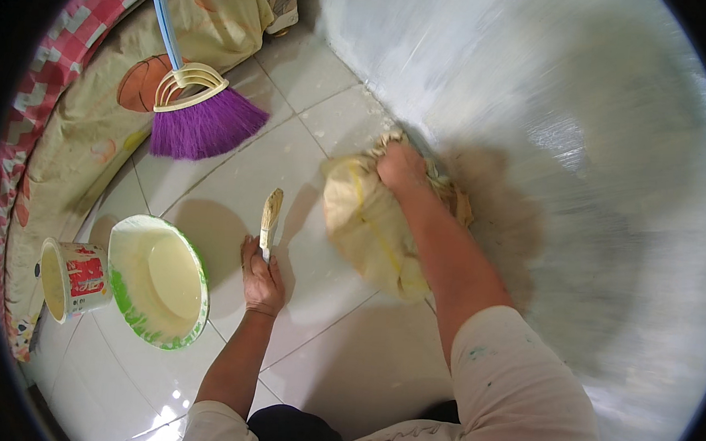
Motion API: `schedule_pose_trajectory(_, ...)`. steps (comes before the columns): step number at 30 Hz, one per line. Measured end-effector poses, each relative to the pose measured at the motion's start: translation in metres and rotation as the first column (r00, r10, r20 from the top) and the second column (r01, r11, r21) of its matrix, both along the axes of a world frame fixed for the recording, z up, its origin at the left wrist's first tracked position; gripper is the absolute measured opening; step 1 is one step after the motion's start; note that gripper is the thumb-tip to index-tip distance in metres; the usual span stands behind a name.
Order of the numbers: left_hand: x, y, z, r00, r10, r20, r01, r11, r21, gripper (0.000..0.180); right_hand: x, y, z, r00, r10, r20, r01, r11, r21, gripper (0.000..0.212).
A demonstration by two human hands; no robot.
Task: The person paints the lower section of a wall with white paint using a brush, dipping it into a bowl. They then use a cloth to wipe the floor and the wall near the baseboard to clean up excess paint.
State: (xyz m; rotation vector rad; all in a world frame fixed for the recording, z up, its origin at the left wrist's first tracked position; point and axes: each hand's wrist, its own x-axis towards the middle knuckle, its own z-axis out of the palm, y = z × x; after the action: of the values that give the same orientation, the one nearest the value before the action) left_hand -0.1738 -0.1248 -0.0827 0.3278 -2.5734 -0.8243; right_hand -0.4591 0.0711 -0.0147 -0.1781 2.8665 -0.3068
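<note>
My left hand [262, 276] is wrapped around a brush [270, 220], bristles up, on the tile floor [322, 355]. My right hand [401, 167] grips a bunched rag [368, 229] at the wall's [572, 152] base. Beside me: a bowl [158, 282] of cream paint and a tipped cup [66, 279], cream inside.

left hand [262, 276] around a paintbrush [270, 220], right hand [401, 167] on a crumpled cloth [373, 225] by the wall [580, 152]

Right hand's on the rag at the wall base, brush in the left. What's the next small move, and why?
Probably keep the right hand pressing the cloth along the joint between floor and wall, since it is bunched there. The left hand holds the brush bristles up, clear of the paint bowl.
</note>
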Motion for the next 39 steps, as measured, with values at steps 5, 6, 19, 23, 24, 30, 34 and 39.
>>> schedule_pose_trajectory(5,0.005,-0.003,0.009,1.0,0.006,0.016,-0.007,1.0,0.029,0.029,0.106,0.083,0.004,0.994,-0.081,0.076,0.078,0.996,0.041,0.028)
schedule_pose_trajectory(6,0.004,-0.002,0.007,1.0,0.002,0.009,-0.002,1.0,0.028,0.028,0.132,0.108,0.005,0.986,-0.138,0.09,0.138,0.99,0.012,0.03)
schedule_pose_trajectory(19,-0.003,0.003,-0.002,1.0,0.029,-0.01,-0.03,0.999,-0.032,0.036,0.168,-0.034,0.001,0.997,-0.047,-0.065,0.045,0.999,-0.027,0.041)
schedule_pose_trajectory(23,0.0,-0.002,-0.006,0.999,0.034,-0.002,-0.034,0.999,-0.007,0.031,0.179,0.03,-0.004,0.998,-0.046,-0.051,0.046,0.999,0.001,0.034)
schedule_pose_trajectory(24,0.0,-0.002,-0.006,0.999,0.034,-0.012,-0.034,0.999,-0.011,0.03,0.185,0.065,-0.008,0.996,-0.083,-0.02,0.084,0.996,0.029,0.031)
schedule_pose_trajectory(30,0.002,-0.002,0.0,0.999,0.033,-0.019,-0.032,0.999,0.012,0.028,0.301,0.261,-0.01,0.951,-0.308,-0.007,0.298,0.913,0.279,0.03)
schedule_pose_trajectory(34,0.002,0.003,0.002,0.999,0.021,-0.024,-0.021,0.999,0.029,0.03,0.304,0.235,-0.03,0.901,-0.414,-0.126,0.433,0.867,0.248,0.033)
schedule_pose_trajectory(39,0.002,0.002,-0.005,0.999,0.023,-0.023,-0.023,0.999,0.023,0.033,0.272,0.055,-0.034,0.998,0.059,-0.023,-0.058,0.997,0.057,0.023)
